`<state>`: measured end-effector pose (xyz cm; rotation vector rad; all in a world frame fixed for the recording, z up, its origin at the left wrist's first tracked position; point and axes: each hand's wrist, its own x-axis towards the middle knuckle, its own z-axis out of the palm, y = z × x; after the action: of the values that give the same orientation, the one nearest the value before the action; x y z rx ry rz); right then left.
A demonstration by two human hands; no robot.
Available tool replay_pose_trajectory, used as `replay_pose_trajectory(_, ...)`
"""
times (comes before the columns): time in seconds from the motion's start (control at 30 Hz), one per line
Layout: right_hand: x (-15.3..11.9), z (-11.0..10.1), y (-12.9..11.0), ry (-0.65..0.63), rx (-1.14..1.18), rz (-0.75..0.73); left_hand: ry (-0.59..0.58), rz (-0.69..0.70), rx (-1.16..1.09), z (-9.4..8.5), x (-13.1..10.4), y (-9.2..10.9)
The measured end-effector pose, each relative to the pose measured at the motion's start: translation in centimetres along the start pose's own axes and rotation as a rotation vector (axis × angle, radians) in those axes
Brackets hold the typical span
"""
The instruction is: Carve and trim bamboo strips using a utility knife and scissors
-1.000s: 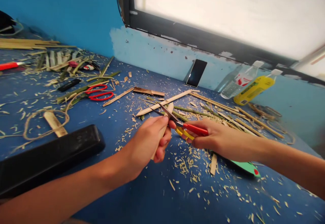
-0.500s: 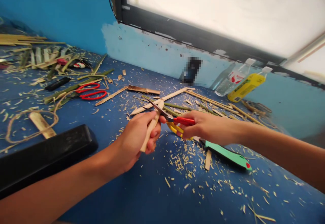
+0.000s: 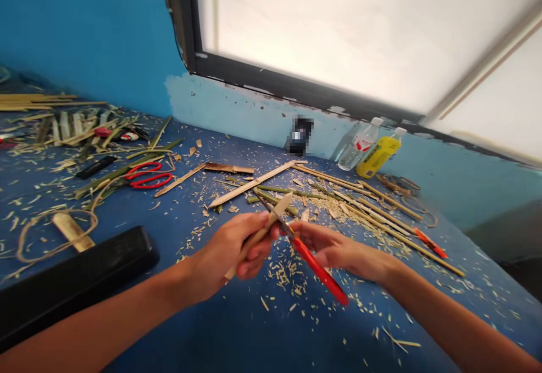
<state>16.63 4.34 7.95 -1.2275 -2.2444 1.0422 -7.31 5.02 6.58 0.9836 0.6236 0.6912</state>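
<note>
My left hand (image 3: 237, 251) is closed around a flat, pale bamboo strip (image 3: 281, 206), its upper end sticking out past the thumb. Red-handled scissors (image 3: 319, 271) slant across the strip, the dark blade resting against it beside my left fingers. The fingers of my right hand (image 3: 326, 243) are bent around the scissors near the base of the red handle. Part of the grip is hidden behind the handle, and only one blade shows clearly. Beyond both hands, a longer pointed bamboo strip (image 3: 254, 184) lies on the blue table (image 3: 190, 339).
Red-handled scissors (image 3: 148, 176) and a twine loop (image 3: 26, 232) lie left, near a long black object (image 3: 84, 277). Thin bamboo sticks (image 3: 406, 243) and an orange tool (image 3: 429, 243) lie right. A clear bottle (image 3: 359, 146) and yellow bottle (image 3: 381, 153) lean against the wall. Shavings cover much of the table.
The scissors have turned so the red handle points down towards me, and the yellow handle no longer shows. My right hand has shifted closer to the left. The green-handled knife is out of sight.
</note>
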Motion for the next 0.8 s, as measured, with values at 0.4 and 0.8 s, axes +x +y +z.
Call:
replay_pose_trajectory(0.4, -4.4, 2.6, -0.9, 0.367, -0.032, 0.105, 0.005, 0.258, 0.598, 2.5, 0.6, 0.3)
replay_pose_trajectory(0.8, -5.4, 3.5, 0.3, 0.252, -0.17, 0.064, -0.029, 0.334, 0.784, 2.1, -0.3, -2.7)
